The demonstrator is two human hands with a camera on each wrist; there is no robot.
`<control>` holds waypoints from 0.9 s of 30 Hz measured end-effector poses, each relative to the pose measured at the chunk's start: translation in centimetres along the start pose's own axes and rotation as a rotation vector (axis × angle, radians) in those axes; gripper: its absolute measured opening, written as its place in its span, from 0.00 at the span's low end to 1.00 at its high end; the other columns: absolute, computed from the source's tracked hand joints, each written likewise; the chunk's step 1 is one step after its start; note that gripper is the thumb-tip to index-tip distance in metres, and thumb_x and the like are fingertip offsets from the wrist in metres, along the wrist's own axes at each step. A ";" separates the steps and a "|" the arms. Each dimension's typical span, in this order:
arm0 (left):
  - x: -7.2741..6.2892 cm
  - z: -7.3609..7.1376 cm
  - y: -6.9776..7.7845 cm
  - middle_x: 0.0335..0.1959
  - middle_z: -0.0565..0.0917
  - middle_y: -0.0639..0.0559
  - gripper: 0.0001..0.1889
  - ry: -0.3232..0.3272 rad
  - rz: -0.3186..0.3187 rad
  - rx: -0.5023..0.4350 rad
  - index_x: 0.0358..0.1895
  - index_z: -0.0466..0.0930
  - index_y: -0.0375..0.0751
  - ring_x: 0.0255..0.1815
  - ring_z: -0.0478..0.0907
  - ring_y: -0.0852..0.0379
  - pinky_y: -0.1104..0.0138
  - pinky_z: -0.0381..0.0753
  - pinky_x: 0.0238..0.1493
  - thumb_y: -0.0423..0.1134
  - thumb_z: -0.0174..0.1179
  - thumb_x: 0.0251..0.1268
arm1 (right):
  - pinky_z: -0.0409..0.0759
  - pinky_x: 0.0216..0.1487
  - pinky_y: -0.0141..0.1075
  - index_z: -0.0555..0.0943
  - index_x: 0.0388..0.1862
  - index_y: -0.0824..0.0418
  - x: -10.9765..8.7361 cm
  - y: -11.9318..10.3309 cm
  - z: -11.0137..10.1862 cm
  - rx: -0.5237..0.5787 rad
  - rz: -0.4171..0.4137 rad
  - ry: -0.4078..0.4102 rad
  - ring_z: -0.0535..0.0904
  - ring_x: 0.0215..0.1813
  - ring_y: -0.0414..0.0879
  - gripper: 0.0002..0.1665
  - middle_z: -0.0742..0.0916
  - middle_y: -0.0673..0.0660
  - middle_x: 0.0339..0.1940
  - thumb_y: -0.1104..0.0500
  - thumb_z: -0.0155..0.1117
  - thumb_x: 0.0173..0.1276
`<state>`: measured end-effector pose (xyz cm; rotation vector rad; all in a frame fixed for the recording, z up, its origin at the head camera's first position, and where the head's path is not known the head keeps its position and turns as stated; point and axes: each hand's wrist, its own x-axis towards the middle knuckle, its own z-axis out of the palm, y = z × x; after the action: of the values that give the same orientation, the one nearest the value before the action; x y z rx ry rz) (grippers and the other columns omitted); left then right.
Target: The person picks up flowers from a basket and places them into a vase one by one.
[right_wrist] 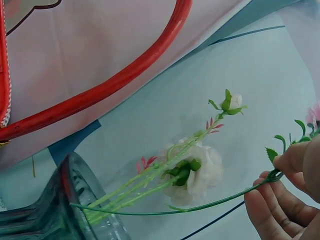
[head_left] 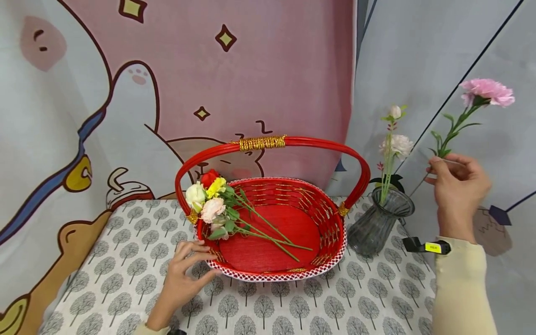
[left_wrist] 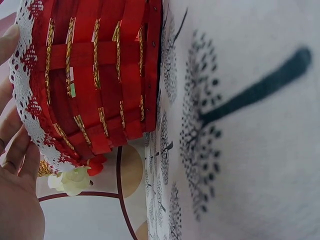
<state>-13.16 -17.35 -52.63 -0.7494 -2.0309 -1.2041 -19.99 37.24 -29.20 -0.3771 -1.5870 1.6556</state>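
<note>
On the right, my right hand (head_left: 462, 186) pinches the green stem of a pink carnation (head_left: 487, 92) between thumb and fingers. In the right wrist view the stem (right_wrist: 210, 202) slants down, its lower end at the mouth of a grey ribbed glass vase (head_left: 372, 228). A white flower (head_left: 398, 145) and a white bud (head_left: 395, 111) stand in that vase. My left hand (head_left: 184, 274) holds the near-left rim of a red woven basket (head_left: 272, 274), fingers over the lace edge. Artificial flowers lie across the basket's left side, including a red bloom (head_left: 209, 177) and a yellow one (head_left: 216, 187).
A red handle (head_left: 322, 142) with gold wrapping arches over the basket. The tree-print tablecloth (head_left: 146, 260) covers the table. Behind it hang a pink cartoon cloth (head_left: 289, 70) and a grey cloth (head_left: 402, 56). The vase stands close to the basket's right end.
</note>
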 end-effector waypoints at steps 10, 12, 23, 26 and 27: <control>0.3 -0.1 0.2 0.46 0.85 0.44 0.23 0.001 -0.002 0.002 0.41 0.90 0.49 0.57 0.74 0.44 0.71 0.65 0.71 0.39 0.84 0.33 | 0.83 0.30 0.20 0.85 0.47 0.59 0.6 -0.4 0.0 -0.014 -0.063 0.056 0.87 0.33 0.36 0.14 0.88 0.47 0.35 0.62 0.75 0.63; 0.3 -0.1 0.2 0.46 0.85 0.44 0.23 -0.001 -0.004 0.002 0.41 0.90 0.49 0.57 0.74 0.44 0.71 0.65 0.71 0.39 0.84 0.33 | 0.82 0.31 0.19 0.85 0.48 0.58 0.6 0.1 -0.1 -0.063 -0.059 0.066 0.86 0.35 0.35 0.14 0.87 0.46 0.35 0.62 0.74 0.64; 0.1 0.0 0.2 0.46 0.85 0.42 0.24 -0.002 -0.006 -0.001 0.42 0.90 0.50 0.56 0.74 0.44 0.71 0.65 0.70 0.38 0.84 0.34 | 0.80 0.29 0.17 0.85 0.48 0.52 0.0 3.8 -1.2 -0.252 0.016 0.076 0.81 0.31 0.30 0.13 0.84 0.40 0.34 0.59 0.75 0.64; 0.1 0.0 0.2 0.46 0.85 0.42 0.24 -0.002 -0.009 -0.001 0.42 0.90 0.49 0.56 0.74 0.44 0.71 0.65 0.70 0.38 0.84 0.33 | 0.80 0.30 0.17 0.84 0.47 0.51 -0.4 4.4 -1.4 -0.260 0.055 0.062 0.81 0.31 0.30 0.13 0.84 0.40 0.34 0.59 0.74 0.65; 0.1 0.0 0.2 0.46 0.85 0.42 0.23 -0.002 -0.008 -0.002 0.42 0.90 0.49 0.56 0.74 0.44 0.71 0.65 0.70 0.38 0.84 0.33 | 0.80 0.30 0.17 0.84 0.46 0.51 -0.5 4.7 -1.5 -0.256 0.068 0.060 0.81 0.31 0.30 0.12 0.84 0.40 0.34 0.59 0.75 0.65</control>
<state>-13.14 -17.23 -52.44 -0.7442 -2.0365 -1.2102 -20.23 38.43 -34.00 -0.6127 -1.7630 1.4784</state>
